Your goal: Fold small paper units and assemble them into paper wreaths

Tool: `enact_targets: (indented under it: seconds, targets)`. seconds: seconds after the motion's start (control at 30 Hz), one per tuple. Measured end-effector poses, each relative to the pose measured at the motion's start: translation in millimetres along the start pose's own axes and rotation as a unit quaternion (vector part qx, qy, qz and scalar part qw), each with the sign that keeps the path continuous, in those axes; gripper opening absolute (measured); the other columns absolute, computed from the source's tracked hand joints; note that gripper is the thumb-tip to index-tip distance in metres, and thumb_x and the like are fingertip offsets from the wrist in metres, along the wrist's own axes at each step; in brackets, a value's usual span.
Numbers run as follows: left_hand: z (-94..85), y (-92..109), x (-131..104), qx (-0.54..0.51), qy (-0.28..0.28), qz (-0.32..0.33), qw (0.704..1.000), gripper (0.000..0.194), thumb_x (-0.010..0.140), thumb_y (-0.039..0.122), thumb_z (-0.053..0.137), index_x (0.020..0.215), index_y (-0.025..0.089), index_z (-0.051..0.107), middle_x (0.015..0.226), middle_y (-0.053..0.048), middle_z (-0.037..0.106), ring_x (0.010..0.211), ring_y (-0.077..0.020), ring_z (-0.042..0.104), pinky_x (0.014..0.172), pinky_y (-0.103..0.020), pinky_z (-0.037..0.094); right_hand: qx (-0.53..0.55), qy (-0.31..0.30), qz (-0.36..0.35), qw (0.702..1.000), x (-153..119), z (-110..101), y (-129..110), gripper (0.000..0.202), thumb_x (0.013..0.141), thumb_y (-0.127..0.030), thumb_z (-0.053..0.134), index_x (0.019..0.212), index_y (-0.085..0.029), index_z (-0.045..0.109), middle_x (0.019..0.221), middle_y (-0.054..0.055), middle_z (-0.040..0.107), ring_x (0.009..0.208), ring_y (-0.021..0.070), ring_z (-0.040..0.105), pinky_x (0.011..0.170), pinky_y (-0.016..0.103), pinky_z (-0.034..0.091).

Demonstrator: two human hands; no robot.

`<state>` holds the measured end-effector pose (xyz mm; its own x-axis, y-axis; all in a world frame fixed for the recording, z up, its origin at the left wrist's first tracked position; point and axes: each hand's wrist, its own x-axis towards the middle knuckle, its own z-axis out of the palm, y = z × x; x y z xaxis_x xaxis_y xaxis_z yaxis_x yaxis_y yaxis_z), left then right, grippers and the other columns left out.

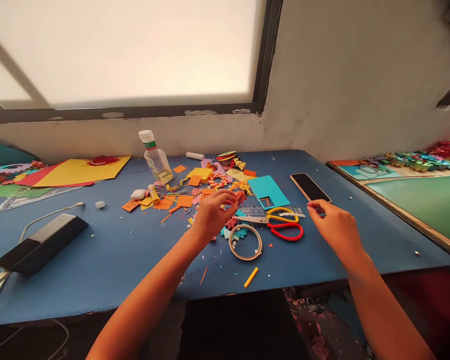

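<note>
Spreading across the room below a bright window, a blue counter (97, 260) carries craft litter: a yellow paper sheet (78, 172) far left, a black power bank (41, 242) near left, a phone (310, 187) to the right. Mid-counter lie yellow and red scissors (285, 224) and a tape ring (245, 242). The person's two hands are apart. The left hand (213, 215) pinches a small red paper piece (241, 196) between its fingertips, just above the scraps. The right hand (332, 222) hovers, fingers loosely curled and holding nothing, near the phone. That paper piece looks featherlight, thin and easily crushed; a gentle pinch at its edge seems best.
</note>
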<state>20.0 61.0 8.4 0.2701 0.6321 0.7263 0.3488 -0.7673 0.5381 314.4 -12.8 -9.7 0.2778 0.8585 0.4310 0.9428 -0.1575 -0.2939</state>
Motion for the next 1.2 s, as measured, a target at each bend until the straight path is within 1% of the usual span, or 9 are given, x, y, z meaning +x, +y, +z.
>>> enact_targets:
  seconds: [0.13,0.27,0.37,0.47,0.57,0.73,0.93,1.07,1.2]
  targets:
    - [-9.3,-0.1,7.6,-0.007,0.008,-0.026,1.000,0.007,0.075,0.018,0.067,0.069,0.017,0.067,0.079,-0.005,0.072,0.078,-0.0162,0.069,0.057,-0.022,0.059,0.020,-0.064,-0.066,0.996,17.3,-5.7,-37.6,0.020,0.087,-0.033,0.046,0.092,-0.024,0.064,0.084,0.004,0.072,0.075,0.0205,0.066,0.062,0.028,0.042]
    - [-18.5,-5.2,9.0,-0.031,0.008,-0.084,0.996,0.004,0.072,0.018,0.068,0.069,0.016,0.067,0.076,-0.005,0.073,0.067,-0.0149,0.069,0.057,-0.023,0.058,0.008,-0.122,-0.121,0.985,65.8,3.9,-61.0,0.021,0.085,-0.032,0.047,0.087,-0.023,0.065,0.083,0.004,0.072,0.073,0.0195,0.064,0.060,0.028,0.040]
    - [-25.0,-13.6,2.5,-0.079,-0.026,-0.178,0.980,0.005,0.069,0.020,0.070,0.067,0.016,0.068,0.073,-0.004,0.072,0.062,-0.0142,0.068,0.051,-0.021,0.056,-0.010,-0.142,-0.123,0.982,116.2,22.5,-61.1,0.023,0.083,-0.030,0.048,0.090,-0.020,0.068,0.089,0.009,0.072,0.078,0.0215,0.064,0.060,0.028,0.039]
    - [-31.4,-25.8,-5.4,-0.096,-0.037,-0.208,0.973,0.008,0.070,0.022,0.069,0.064,0.016,0.067,0.073,-0.005,0.072,0.060,-0.0139,0.067,0.045,-0.019,0.052,-0.031,-0.150,-0.104,0.983,161.3,40.7,-49.0,0.025,0.082,-0.025,0.048,0.092,-0.014,0.068,0.096,0.015,0.071,0.084,0.0252,0.064,0.062,0.030,0.040]
    - [-37.9,-38.1,-8.5,-0.153,-0.036,-0.253,0.955,0.010,0.070,0.023,0.069,0.066,0.016,0.063,0.076,-0.006,0.071,0.064,-0.0145,0.067,0.049,-0.020,0.054,-0.033,-0.187,-0.111,0.975,185.8,49.1,-31.1,0.021,0.080,-0.022,0.052,0.089,-0.014,0.069,0.096,0.015,0.071,0.086,0.0251,0.064,0.065,0.030,0.041]
    - [-44.0,-50.6,-5.4,-0.279,-0.051,-0.372,0.884,0.017,0.069,0.028,0.069,0.066,0.018,0.056,0.064,0.000,0.063,0.060,-0.0135,0.064,0.054,-0.027,0.059,-0.025,-0.242,-0.128,0.961,181.8,47.1,-2.0,0.018,0.078,-0.024,0.056,0.085,-0.018,0.070,0.090,0.009,0.072,0.083,0.0227,0.064,0.066,0.029,0.043]
    - [-55.4,-57.0,-1.7,-0.350,0.033,-0.431,0.831,0.015,0.066,0.023,0.066,0.063,0.018,0.052,0.065,0.002,0.055,0.061,-0.0121,0.060,0.056,-0.029,0.060,-0.006,-0.251,-0.134,0.959,166.6,48.5,17.2,0.021,0.081,-0.030,0.052,0.087,-0.019,0.069,0.089,0.007,0.072,0.082,0.0216,0.063,0.068,0.029,0.043]
    - [-70.9,-63.4,3.1,-0.339,0.078,-0.418,0.839,0.018,0.067,0.026,0.067,0.063,0.017,0.052,0.071,0.000,0.059,0.066,-0.0132,0.063,0.059,-0.027,0.059,0.023,-0.238,-0.140,0.961,161.7,52.9,2.1,0.024,0.084,-0.032,0.048,0.089,-0.019,0.068,0.087,0.007,0.071,0.078,0.0215,0.063,0.067,0.030,0.042]
    - [-79.0,-66.6,4.9,-0.341,0.097,-0.408,0.841,0.023,0.063,0.024,0.075,0.069,0.017,0.054,0.067,0.004,0.059,0.064,-0.0109,0.063,0.058,-0.023,0.058,0.077,-0.245,-0.184,0.949,142.4,53.6,-46.8,0.028,0.087,-0.035,0.045,0.094,-0.018,0.066,0.096,0.007,0.070,0.085,0.0210,0.063,0.073,0.030,0.043]
